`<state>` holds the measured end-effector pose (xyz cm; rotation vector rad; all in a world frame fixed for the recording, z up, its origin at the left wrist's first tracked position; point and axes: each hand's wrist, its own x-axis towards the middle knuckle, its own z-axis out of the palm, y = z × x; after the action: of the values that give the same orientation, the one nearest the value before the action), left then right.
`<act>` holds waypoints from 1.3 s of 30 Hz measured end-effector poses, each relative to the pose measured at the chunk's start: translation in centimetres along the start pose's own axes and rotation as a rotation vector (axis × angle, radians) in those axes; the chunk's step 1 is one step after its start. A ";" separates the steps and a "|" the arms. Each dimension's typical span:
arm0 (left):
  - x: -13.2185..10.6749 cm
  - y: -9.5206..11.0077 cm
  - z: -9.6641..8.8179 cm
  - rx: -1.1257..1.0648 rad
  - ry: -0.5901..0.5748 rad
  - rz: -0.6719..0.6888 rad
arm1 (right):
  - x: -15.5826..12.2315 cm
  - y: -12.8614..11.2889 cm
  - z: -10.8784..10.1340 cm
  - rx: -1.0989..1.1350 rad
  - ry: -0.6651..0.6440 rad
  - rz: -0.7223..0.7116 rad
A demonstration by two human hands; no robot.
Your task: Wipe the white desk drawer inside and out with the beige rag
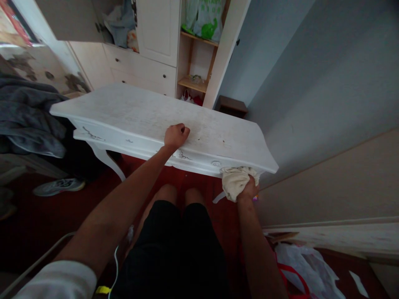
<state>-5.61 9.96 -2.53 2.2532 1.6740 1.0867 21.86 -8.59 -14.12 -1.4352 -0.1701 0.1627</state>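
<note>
Cloth (233,185) bunched in the right hand (248,189), and that's a firm hold: the fingers are clamped on the folds, cream fabric spilling out to the left of them. It's up against the front of the white table (134,106), below the top, close to the right-hand corner. Over to the left hand (176,136), curled into a loose fist, fingers and thumb together, planted at the front edge of the tabletop near the middle; whether anything small is tucked inside, can't tell.

Grey smudges spread across the top beyond that fist, with a couple of dark specks to its right. Carving (183,155) decorates the drawer front just below the wrist. Down between table and camera, bare knees and dark shorts (187,249) over a red floor (193,179). Out left, a grey blanket (29,114) lies heaped beside the table, a shoe (59,187) on the floor below it. Far side now: a white cabinet (157,29), one door swung open, a plastic bag (204,18) up on the shelf. Lower right, a whitish bag (307,268) sits beside a red strap (294,276).
</note>
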 end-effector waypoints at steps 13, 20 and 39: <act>-0.1 0.2 0.0 0.032 0.002 -0.015 | -12.0 1.3 6.9 0.092 -0.141 0.124; -0.2 0.3 -0.1 0.029 0.008 -0.010 | -15.5 1.4 10.3 0.037 -0.069 0.311; 0.1 -0.1 -0.1 0.002 0.009 0.000 | -21.5 -0.4 11.8 0.052 -0.855 0.207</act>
<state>-5.76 10.03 -2.49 2.2528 1.6798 1.0968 -1.63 -1.77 -12.67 -1.2513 -0.7077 0.9431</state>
